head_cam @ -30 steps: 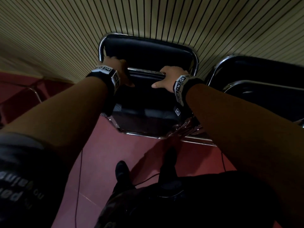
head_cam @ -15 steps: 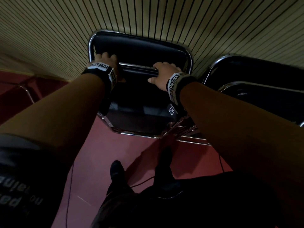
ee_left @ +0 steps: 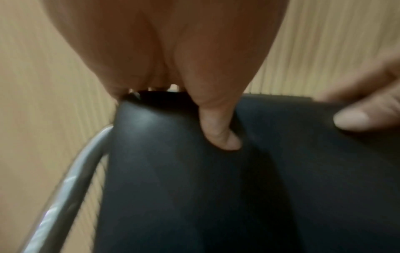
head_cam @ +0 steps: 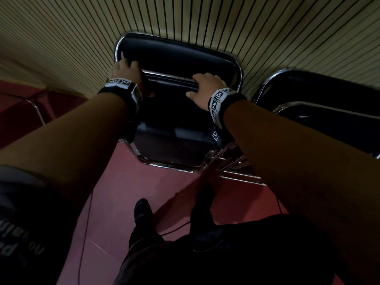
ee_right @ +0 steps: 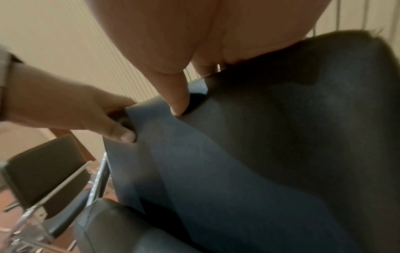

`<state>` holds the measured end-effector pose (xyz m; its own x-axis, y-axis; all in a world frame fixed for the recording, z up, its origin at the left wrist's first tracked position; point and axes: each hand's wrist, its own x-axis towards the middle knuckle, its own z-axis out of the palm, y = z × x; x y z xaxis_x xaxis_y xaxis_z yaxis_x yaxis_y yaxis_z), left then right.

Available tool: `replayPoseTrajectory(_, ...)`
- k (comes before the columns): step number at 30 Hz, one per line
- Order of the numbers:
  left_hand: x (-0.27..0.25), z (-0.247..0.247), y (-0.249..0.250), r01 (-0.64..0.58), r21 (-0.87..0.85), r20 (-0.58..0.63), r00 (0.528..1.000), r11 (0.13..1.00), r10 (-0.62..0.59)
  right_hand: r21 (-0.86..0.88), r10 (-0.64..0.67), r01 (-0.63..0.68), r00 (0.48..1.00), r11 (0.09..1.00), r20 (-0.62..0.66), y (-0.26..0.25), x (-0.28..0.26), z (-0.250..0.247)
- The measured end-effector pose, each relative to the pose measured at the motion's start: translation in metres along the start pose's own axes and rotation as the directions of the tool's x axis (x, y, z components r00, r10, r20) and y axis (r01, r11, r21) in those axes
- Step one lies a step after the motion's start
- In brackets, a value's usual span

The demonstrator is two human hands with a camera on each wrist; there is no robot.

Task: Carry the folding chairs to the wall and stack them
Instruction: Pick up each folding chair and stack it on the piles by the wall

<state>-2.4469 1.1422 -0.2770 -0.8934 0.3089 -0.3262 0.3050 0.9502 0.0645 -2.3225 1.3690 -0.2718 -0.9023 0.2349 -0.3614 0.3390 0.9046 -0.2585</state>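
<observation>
While we stand with our shoes (head_cam: pixel 143 210) on the red floor (head_cam: pixel 115 194) and a thin cable (head_cam: pixel 85 223) trailing beside them, both forearms reach out to the folded chair (head_cam: pixel 176 56) we are setting against the wall. Our left hand (head_cam: pixel 126 74) grips the upper edge of the black padded seat panel near its left corner, fingers (ee_left: pixel 218 130) curled over the top and the thumb pressed into the vinyl, just beside the chrome frame tube (ee_left: pixel 71 174). Our right hand (head_cam: pixel 205 87) clasps the same edge further right, thumb on the near face and fingers hooked over the far side. The chair stands nearly upright, its chrome top loop touching or all but touching the slatted wall (head_cam: pixel 205 17); we cannot tell which. Just to its right another folded chair (head_cam: pixel 320 93) already leans there, their lower frames crowded together near the floor. To the left, a further chair (ee_right: pixel 43 167) shows in the right wrist view. We judge this to be the placing step: the chair has reached the wall but is not yet released. Next we would need to tip it back until it rests steady, check that its feet do not slide on the smooth floor, then let go with both hands.
</observation>
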Motion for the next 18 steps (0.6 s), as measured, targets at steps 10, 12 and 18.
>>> replayPoseTrajectory(10, -0.042, 0.024, -0.031, -0.032, -0.213, -0.146, 0.989, 0.977, 0.001, 0.003, 0.024, -0.024, 0.997, 1.000, -0.073, -0.021, -0.026, 0.003)
replayPoseTrajectory(12, -0.054, 0.028, -0.029, 0.030, -0.268, -0.078, 0.996, 0.963, -0.052, 0.049, 0.021, -0.017, 0.997, 0.999, -0.078, -0.033, -0.030, 0.001)
replayPoseTrajectory(18, -0.100, 0.023, -0.031, 0.092, -0.303, 0.157, 0.987, 0.948, -0.045, 0.101, -0.047, 0.052, 0.998, 0.993, -0.051, -0.099, -0.044, -0.008)
